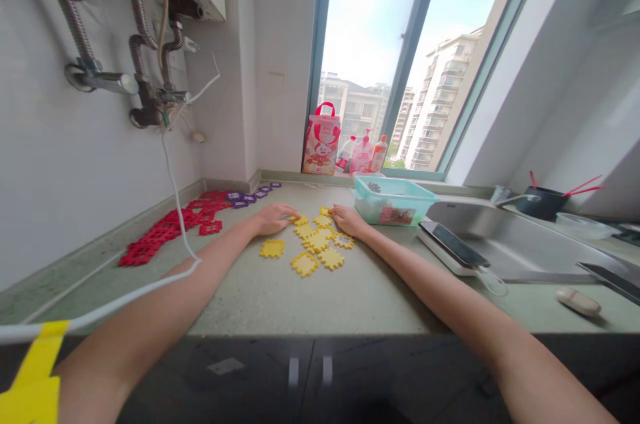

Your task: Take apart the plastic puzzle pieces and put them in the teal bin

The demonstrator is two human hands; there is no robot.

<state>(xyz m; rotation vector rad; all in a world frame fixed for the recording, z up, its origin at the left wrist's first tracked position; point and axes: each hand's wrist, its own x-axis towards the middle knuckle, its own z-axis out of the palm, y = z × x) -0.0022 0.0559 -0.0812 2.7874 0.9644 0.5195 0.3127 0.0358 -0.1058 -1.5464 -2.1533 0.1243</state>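
Observation:
Several yellow interlocking building tiles (317,241), square with toothed edges, lie in a loose, partly overlapping cluster on the counter. At its far left side, my left hand (275,219) has its fingers closed on the edge of one yellow tile (299,220). Opposite it, my right hand (349,221) grips the side of another yellow tile (325,211), its fingertips partly hidden. Apart from the cluster, a single yellow tile (273,249) rests nearer to me, below my left hand. The hands are a short distance from each other.
Red tiles (173,225) and purple tiles (247,197) lie along the left wall. A white cable (175,187) hangs across my left forearm. To the right stand a turquoise basket (393,201), a phone (453,244) on a white box, and a steel sink (500,247).

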